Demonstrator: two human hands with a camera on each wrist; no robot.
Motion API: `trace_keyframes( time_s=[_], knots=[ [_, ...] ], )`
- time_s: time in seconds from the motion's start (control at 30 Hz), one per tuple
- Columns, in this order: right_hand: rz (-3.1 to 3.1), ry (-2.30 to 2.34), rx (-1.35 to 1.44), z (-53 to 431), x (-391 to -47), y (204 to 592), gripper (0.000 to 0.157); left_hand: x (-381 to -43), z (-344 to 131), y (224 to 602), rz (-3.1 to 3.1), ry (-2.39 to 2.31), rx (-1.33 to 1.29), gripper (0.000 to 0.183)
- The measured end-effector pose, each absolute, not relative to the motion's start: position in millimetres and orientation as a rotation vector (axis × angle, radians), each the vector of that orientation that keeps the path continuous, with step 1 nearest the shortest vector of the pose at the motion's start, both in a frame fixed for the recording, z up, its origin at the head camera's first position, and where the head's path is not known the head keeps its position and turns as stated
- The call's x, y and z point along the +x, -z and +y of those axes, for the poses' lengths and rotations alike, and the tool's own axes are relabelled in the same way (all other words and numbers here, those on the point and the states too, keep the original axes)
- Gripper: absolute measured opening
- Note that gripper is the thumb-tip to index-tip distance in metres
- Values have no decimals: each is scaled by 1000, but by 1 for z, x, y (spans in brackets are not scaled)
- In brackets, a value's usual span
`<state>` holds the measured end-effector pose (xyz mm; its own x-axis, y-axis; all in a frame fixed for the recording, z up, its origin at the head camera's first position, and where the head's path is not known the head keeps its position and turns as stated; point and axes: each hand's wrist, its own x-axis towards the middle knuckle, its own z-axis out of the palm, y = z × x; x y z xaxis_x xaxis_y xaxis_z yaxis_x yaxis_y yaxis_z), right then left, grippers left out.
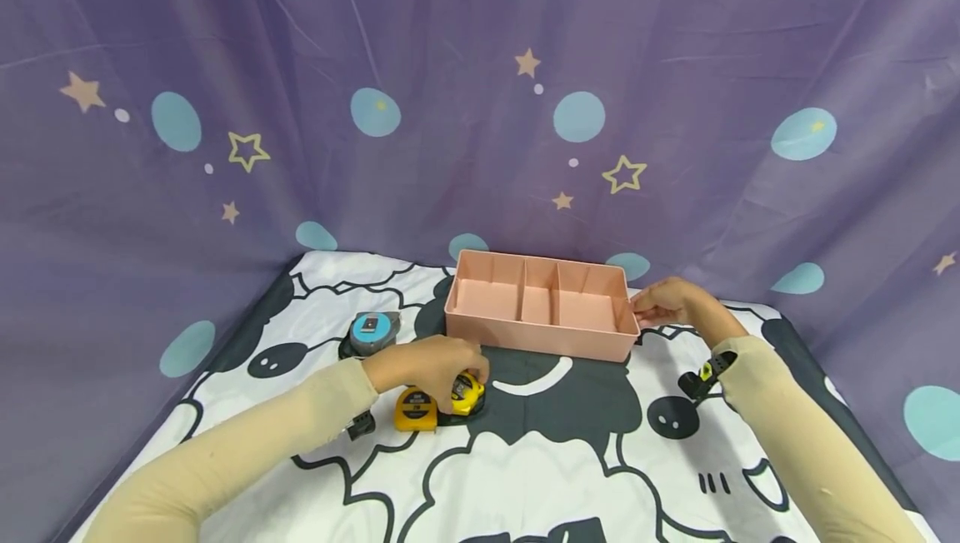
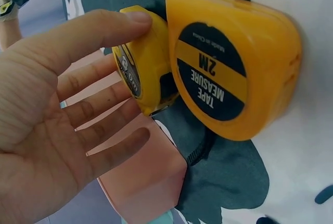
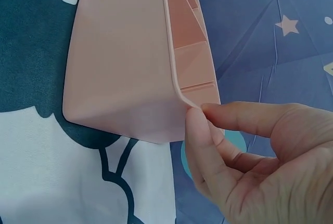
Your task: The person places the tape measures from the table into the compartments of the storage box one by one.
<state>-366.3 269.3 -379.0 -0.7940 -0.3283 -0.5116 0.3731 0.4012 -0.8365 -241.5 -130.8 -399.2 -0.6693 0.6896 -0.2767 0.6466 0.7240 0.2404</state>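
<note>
My left hand pinches a small yellow-and-black tape measure between thumb and fingers. Right beside it stands an orange-yellow 2M tape measure with a black round label and a metal end hook. At the right end of a pink divided organizer box, my right hand pinches the rim corner, thumb and forefinger meeting there in the right wrist view. Two dividers split the box into three compartments, with bare floors in the head view. A grey tape measure with a blue face lies behind my left wrist.
Under everything lies a white cloth with dark cartoon prints. A purple curtain with stars and blue dots rises behind the box and along both sides. Each wrist wears a dark strapped device.
</note>
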Motion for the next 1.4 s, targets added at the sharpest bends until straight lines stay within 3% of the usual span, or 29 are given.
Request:
trace_keyframes(
  time_s=[0.47,1.1,1.4],
  knots=[
    [2013,1448,78,267,-366,381,13,-235,-124,398,2560,135,1160,71],
    [2000,1451,48,270,-359,388,12,-228,-120,405,2514,98,1148,71],
    [2022,1434,64,268,-363,379,11,-241,-124,406,2499,60,1102,71]
  ],
)
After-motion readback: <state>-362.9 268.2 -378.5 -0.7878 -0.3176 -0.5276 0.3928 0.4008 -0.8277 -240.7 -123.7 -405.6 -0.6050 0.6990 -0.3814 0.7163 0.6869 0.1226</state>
